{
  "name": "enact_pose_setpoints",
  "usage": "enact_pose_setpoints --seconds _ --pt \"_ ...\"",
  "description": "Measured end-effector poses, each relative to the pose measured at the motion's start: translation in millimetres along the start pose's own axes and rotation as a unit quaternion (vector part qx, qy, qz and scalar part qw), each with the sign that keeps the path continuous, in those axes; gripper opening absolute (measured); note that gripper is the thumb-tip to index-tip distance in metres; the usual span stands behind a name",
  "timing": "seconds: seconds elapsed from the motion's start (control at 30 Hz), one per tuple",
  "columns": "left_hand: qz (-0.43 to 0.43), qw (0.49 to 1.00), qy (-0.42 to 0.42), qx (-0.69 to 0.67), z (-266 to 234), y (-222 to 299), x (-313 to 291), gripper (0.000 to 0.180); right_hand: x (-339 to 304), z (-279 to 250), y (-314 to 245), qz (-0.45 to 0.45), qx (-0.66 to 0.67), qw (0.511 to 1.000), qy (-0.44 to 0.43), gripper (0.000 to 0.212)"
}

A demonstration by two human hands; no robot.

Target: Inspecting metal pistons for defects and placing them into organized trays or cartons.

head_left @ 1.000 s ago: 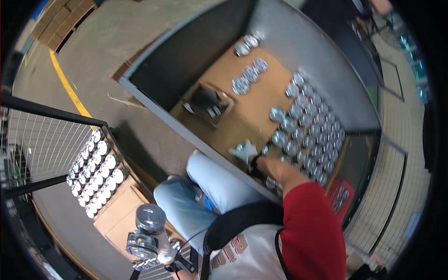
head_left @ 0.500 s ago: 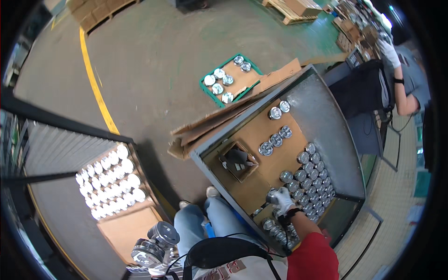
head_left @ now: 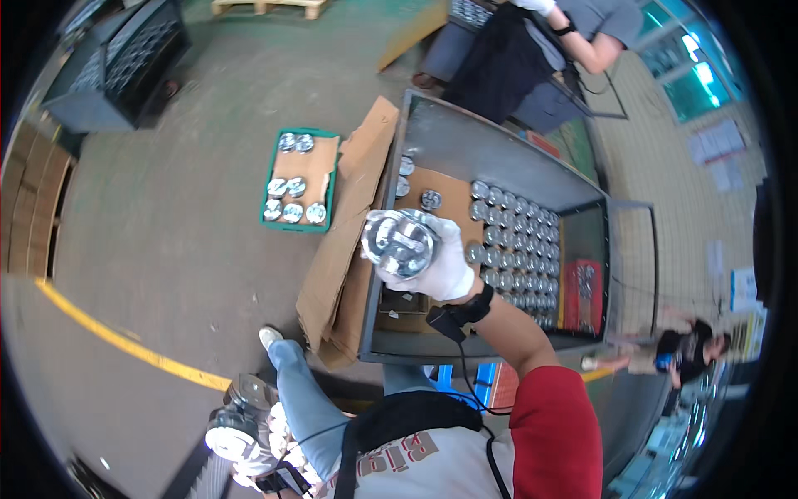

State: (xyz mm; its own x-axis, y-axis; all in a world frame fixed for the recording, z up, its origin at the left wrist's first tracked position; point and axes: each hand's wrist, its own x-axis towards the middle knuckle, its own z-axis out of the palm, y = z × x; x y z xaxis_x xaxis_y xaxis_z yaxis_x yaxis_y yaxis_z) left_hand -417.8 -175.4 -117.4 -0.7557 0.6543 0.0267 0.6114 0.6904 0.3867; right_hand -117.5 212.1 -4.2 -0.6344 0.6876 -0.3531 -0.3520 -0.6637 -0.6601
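Note:
My right hand (head_left: 449, 264), in a white glove, is closed around shiny metal pistons (head_left: 405, 243), which look like two held together. It is raised over the left part of a grey metal bin (head_left: 499, 135). Rows of standing pistons (head_left: 519, 237) fill the bin's right part on a cardboard sheet, and a few more stand at its left. At the lower left, my left hand (head_left: 264, 462) grips more pistons (head_left: 248, 397); its fingers are mostly hidden behind them and by glare.
Cardboard flaps (head_left: 345, 258) lean along the bin's left side. Beyond them, a green tray (head_left: 331, 193) with several pistons lies on the floor. A red container (head_left: 584, 314) sits inside the bin's right end. A co-worker (head_left: 573, 37) stands behind the bin. A blue stool (head_left: 485, 384) is near my legs.
My view has turned. My right hand has risen from among the bin's pistons and moved toward its left side, with pistons in its grip. My left hand still holds its pistons.

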Motion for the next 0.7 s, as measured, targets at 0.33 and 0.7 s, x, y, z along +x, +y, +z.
enact_pose_setpoints --seconds 0.33,0.7 --pt "0.029 0.983 -0.084 -0.16 -24.4 29.7 207.3 0.045 11.3 119.9 -14.4 0.024 0.398 0.917 0.003 0.078" --pt "0.081 0.911 -0.205 -0.348 -34.8 106.5 358.8 0.032 133.6 91.3 -30.5 -0.187 -0.083 0.946 0.253 0.066"
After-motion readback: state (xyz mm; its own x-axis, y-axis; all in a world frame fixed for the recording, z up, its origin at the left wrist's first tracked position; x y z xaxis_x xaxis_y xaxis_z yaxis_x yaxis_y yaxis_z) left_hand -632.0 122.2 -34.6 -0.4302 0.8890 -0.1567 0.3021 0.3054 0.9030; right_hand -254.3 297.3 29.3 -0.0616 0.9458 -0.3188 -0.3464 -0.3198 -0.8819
